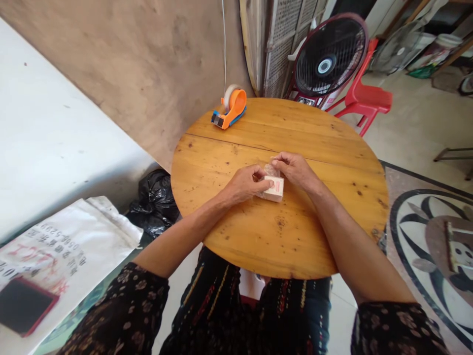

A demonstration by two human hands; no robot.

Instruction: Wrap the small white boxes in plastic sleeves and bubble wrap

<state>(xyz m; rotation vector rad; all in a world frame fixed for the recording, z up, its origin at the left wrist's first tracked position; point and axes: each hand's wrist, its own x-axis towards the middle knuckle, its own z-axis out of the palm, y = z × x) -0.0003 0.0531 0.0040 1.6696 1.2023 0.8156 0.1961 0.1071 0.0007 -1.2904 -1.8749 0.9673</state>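
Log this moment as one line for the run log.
left hand: holding small box | right hand: pinching clear wrap over box | tape dispenser: far side of table, untouched

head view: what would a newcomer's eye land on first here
First, the two hands meeting at the middle of the round wooden table: the left hand and right hand both grip a small pale box that rests on the wood. Next, the orange tape dispenser at the table's far left edge. Behind the table stand a black fan and a red chair.
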